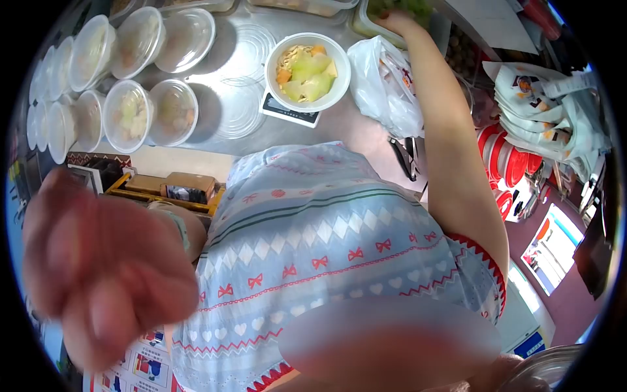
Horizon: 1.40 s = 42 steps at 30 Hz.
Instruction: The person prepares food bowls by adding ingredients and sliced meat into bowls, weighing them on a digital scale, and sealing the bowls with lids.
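Here, white bowl (342,77) on scale (289,112), poster text (149,366) illegibly small.

A metal desk (356,138), a small digital scale (292,115) on it, clear round lids (240,112) lying just left of the scale, lidded bowls (128,116) in rows farther left, a white plastic bag (385,88) close to its right, tubs (366,27) beyond it

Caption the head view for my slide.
Right hand at a tub of greens, filled bowl on scale, lidded bowls alongside.
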Each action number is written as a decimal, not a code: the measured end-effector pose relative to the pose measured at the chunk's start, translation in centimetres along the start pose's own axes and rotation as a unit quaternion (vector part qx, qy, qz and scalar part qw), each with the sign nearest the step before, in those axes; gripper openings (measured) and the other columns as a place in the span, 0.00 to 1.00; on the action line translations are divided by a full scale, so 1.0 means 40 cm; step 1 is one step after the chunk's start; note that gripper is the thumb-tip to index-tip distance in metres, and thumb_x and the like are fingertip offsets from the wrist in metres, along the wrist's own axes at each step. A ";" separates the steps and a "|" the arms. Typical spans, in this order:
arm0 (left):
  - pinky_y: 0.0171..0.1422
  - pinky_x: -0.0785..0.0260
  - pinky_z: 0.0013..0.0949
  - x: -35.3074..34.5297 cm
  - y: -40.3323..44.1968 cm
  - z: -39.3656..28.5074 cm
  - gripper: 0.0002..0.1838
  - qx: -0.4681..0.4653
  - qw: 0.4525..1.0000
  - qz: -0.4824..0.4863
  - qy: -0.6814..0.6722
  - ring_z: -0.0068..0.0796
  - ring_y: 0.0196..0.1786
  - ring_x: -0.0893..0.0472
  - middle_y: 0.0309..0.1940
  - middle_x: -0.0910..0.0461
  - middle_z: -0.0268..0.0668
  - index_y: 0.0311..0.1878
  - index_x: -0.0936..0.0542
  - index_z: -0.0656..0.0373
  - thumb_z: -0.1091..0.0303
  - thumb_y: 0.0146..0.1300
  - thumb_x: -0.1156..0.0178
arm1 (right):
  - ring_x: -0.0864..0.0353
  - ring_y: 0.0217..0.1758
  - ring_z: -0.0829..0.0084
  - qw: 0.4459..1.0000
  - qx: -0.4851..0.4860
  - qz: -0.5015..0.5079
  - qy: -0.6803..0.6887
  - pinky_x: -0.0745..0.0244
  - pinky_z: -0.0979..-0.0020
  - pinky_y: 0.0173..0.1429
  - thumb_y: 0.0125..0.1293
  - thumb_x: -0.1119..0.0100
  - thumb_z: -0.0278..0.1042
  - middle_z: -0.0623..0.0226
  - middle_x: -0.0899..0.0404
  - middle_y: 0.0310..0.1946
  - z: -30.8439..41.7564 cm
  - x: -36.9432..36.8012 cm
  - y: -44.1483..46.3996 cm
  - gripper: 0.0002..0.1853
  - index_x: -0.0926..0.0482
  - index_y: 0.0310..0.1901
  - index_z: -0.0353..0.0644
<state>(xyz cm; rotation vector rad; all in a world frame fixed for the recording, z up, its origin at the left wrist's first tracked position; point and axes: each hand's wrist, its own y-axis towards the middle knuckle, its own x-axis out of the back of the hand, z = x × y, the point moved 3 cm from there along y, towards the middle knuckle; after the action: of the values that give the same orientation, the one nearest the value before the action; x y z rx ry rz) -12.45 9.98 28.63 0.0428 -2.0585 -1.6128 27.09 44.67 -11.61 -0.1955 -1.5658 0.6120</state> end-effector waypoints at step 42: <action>0.53 0.36 0.25 -0.105 -0.367 0.047 0.12 0.596 0.792 -0.025 -0.132 0.24 0.45 0.27 0.45 0.25 0.39 0.42 0.23 0.67 0.85 0.60 0.56 | 0.19 0.46 0.59 0.991 -0.002 -0.077 0.105 0.25 0.63 0.50 0.56 0.37 0.39 0.55 0.18 0.46 0.059 0.110 -0.099 0.20 0.19 0.51 0.46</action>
<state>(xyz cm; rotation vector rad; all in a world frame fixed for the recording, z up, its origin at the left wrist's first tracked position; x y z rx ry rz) -13.80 8.81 13.34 0.3223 -2.9592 -0.0806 25.28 42.85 -5.78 -0.1357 -1.3637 0.4528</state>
